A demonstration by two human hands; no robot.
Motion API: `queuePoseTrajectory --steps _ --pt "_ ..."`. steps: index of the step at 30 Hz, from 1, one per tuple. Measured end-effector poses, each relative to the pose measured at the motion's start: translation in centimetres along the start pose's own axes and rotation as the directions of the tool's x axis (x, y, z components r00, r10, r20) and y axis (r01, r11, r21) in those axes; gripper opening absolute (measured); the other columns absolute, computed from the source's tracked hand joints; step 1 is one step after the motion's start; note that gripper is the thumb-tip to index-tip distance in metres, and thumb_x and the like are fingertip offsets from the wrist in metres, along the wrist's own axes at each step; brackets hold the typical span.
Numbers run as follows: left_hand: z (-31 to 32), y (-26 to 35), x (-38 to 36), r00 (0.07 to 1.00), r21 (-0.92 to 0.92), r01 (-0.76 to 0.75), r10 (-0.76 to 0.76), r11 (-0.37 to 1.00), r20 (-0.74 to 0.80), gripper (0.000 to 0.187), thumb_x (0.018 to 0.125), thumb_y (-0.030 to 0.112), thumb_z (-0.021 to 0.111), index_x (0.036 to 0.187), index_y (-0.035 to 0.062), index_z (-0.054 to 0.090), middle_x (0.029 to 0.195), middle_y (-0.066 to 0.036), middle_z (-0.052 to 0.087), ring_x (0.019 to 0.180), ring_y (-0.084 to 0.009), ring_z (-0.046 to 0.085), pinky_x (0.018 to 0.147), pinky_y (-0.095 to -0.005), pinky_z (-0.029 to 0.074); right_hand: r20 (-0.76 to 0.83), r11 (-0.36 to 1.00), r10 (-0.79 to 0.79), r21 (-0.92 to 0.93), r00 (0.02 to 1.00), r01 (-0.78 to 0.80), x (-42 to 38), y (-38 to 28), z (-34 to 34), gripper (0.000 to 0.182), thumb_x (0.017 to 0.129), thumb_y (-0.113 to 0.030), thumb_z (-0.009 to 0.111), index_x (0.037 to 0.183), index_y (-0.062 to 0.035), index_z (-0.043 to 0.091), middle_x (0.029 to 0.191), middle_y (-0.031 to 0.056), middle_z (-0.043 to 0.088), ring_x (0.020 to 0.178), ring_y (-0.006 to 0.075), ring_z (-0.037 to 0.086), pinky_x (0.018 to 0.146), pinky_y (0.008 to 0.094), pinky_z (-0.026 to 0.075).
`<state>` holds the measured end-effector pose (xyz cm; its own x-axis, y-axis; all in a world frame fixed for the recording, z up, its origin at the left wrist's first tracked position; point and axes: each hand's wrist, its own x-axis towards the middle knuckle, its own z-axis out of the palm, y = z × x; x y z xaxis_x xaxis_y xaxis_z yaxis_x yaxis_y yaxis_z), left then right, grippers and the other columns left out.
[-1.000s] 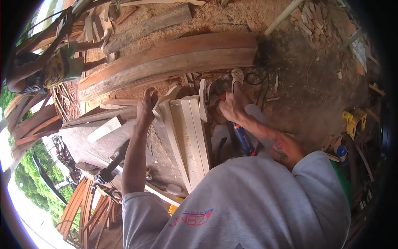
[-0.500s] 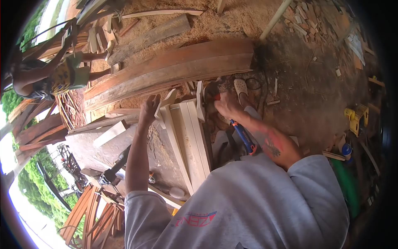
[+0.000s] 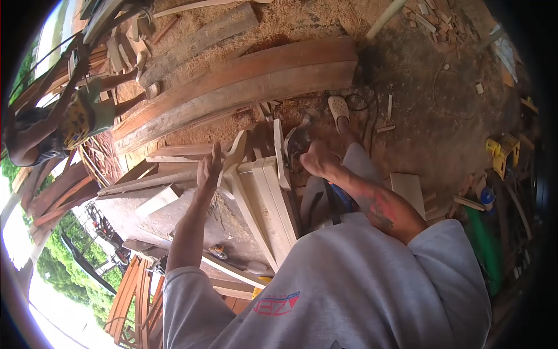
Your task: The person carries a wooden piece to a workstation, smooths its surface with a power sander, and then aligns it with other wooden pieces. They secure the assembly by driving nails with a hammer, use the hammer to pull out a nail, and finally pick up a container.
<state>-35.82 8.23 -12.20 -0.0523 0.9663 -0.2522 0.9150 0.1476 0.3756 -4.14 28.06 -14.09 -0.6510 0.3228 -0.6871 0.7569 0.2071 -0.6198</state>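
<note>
My right hand (image 3: pixel 319 160) is closed around the handle of a hammer, whose blue grip (image 3: pixel 343 198) shows below the wrist. The dark hammer head (image 3: pixel 299 132) is beside a narrow upright pale piece (image 3: pixel 280 152). That piece stands at the far end of a pale wooden assembly (image 3: pixel 261 200) made of long boards and running toward my body. My left hand (image 3: pixel 210 170) is open, a finger stretched out, right at the edge of a curved pale wooden piece (image 3: pixel 235 152) on the assembly's left corner.
A large reddish timber (image 3: pixel 244 72) lies beyond the assembly, over sawdust. A work surface (image 3: pixel 133 212) extends left, with a loose pale block (image 3: pixel 158 199) on it. Another person (image 3: pixel 70 119) stands at far left. A yellow tool (image 3: pixel 502 156) and wood scraps lie at right.
The view has shifted, so the assembly appears lower. My left hand has loosened, with a finger now extended. My right hand keeps the hammer, whose head shows more clearly beside the upright piece.
</note>
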Motion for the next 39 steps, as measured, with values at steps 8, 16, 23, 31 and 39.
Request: queuePoseTrajectory --steps 8,16,23,31,39 --pt "-5.2 6.4 4.5 0.532 -0.26 0.846 -0.764 0.465 0.364 0.044 0.101 0.041 0.05 0.113 0.0012 0.065 0.095 -0.02 0.068 0.086 -0.0393 0.066 0.081 -0.0451 0.048 -0.057 0.885 0.207 0.437 0.977 -0.162 -1.4 -1.6 -1.5 0.03 0.077 -0.012 0.057 0.093 0.0109 0.066 0.092 0.0307 0.068 0.092 0.0414 0.068 0.082 0.043 0.05" --pt "-5.5 22.9 5.1 0.975 -0.158 0.217 -0.222 0.963 -0.02 0.068 0.078 0.043 0.076 0.135 0.0139 0.052 0.132 -0.018 0.046 0.126 -0.0397 0.043 0.107 -0.0557 0.03 0.056 0.784 0.32 0.544 0.946 -0.298 -0.6 -0.2 -0.7 0.034 0.078 -0.016 0.059 0.099 0.0106 0.066 0.096 0.0321 0.068 0.102 0.0444 0.066 0.084 0.044 0.052" --pt "-0.6 21.7 4.3 0.93 -0.224 0.114 -0.183 0.968 -0.32 0.055 0.074 0.02 0.074 0.127 0.0125 0.059 0.123 -0.012 0.054 0.12 -0.0366 0.047 0.102 -0.0524 0.036 -0.08 0.918 0.305 0.29 0.949 -0.27 -3.5 -2.9 -2.6 0.026 0.081 -0.017 0.06 0.088 0.0063 0.068 0.089 0.0288 0.069 0.091 0.0448 0.068 0.075 0.0451 0.054" --pt "-1.6 20.7 4.7 0.938 -0.274 0.021 -0.114 0.961 -0.326 0.047 0.072 0.014 0.075 0.117 0.0101 0.065 0.113 -0.011 0.06 0.106 -0.0339 0.054 0.095 -0.0474 0.043 0.182 0.952 0.044 -0.306 0.982 0.014 -2.2 -3.3 -4.3 0.016 0.081 -0.015 0.066 0.081 -0.0005 0.071 0.083 0.0184 0.072 0.081 0.0398 0.07 0.07 0.0423 0.055" --pt "-1.1 20.6 5.2 0.926 -0.273 0.006 -0.108 0.962 -0.362 0.048 0.071 0.011 0.073 0.117 0.0052 0.06 0.111 -0.013 0.06 0.107 -0.0317 0.054 0.097 -0.0468 0.041 -0.325 0.501 -0.007 0.817 0.946 0.285 -3.3 -2.2 -2.0 0.039 0.089 -0.037 0.072 0.104 -0.0018 0.064 0.094 0.0088 0.066 0.094 0.0166 0.059 0.089 0.0301 0.046"
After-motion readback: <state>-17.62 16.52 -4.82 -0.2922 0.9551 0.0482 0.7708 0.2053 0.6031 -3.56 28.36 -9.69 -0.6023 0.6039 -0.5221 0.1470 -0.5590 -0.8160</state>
